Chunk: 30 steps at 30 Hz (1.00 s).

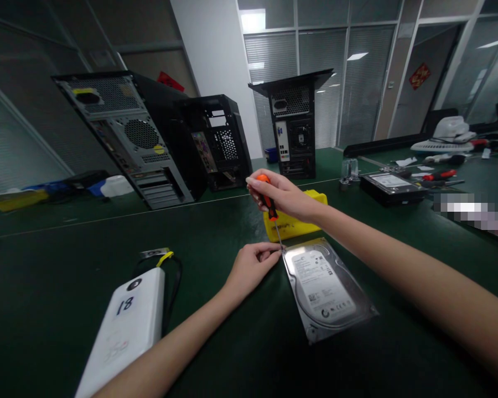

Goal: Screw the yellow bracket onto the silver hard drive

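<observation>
A silver hard drive (326, 287) with a white label lies flat on the green table. My right hand (276, 193) is wrapped round the orange and black handle of a screwdriver (269, 207). The shaft points down, and its tip meets the drive's far left corner. At that same corner, the thumb and forefinger of my left hand (255, 262) come together beside the tip. Whatever they pinch is too small to make out. Just behind the drive stands a yellow plastic bin (294, 224), partly covered by my right hand and wrist.
Computer cases (157, 138) stand along the back left, another case (294, 127) at the back centre. On the left lies a white power bank (124, 320) marked 18, with a cable. To the right are another drive (392, 188), a red-handled tool (440, 175) and loose parts.
</observation>
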{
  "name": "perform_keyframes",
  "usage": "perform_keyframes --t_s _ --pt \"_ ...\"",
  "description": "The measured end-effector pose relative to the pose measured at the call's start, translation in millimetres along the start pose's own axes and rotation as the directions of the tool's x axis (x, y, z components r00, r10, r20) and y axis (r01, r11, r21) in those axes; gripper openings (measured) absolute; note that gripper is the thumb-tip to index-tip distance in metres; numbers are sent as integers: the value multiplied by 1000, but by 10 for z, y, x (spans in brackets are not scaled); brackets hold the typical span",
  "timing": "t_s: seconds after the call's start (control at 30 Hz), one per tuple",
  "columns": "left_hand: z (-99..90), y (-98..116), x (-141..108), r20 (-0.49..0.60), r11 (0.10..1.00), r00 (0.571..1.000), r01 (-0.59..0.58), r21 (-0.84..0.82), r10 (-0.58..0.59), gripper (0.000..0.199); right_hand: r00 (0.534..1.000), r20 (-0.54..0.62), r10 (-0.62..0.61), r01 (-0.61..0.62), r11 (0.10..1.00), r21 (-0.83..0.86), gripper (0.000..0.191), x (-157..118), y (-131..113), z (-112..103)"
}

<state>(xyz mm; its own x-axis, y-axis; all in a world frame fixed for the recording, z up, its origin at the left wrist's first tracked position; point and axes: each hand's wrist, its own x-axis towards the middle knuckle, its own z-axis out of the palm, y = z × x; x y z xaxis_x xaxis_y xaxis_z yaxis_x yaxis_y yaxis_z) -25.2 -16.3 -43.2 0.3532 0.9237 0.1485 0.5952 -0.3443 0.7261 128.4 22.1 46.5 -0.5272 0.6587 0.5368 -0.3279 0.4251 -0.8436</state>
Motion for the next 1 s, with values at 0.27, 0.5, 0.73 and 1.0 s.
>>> perform_keyframes --t_s 0.27,0.5,0.73,1.0 --pt "-17 31 -2 -11 1000 1000 12 -1 -12 38 1000 -18 -11 11 1000 13 20 14 33 2" --pt "-19 14 -4 -7 1000 1000 14 1 -14 39 997 -53 59 -54 994 94 14 9 10 28" --pt "-5 -14 2 -12 1000 1000 18 -8 -18 38 999 -27 33 -31 995 96 18 30 92 -7" --pt "-23 41 -11 -31 1000 999 16 8 -16 38 998 -36 44 -39 992 121 25 24 85 -8"
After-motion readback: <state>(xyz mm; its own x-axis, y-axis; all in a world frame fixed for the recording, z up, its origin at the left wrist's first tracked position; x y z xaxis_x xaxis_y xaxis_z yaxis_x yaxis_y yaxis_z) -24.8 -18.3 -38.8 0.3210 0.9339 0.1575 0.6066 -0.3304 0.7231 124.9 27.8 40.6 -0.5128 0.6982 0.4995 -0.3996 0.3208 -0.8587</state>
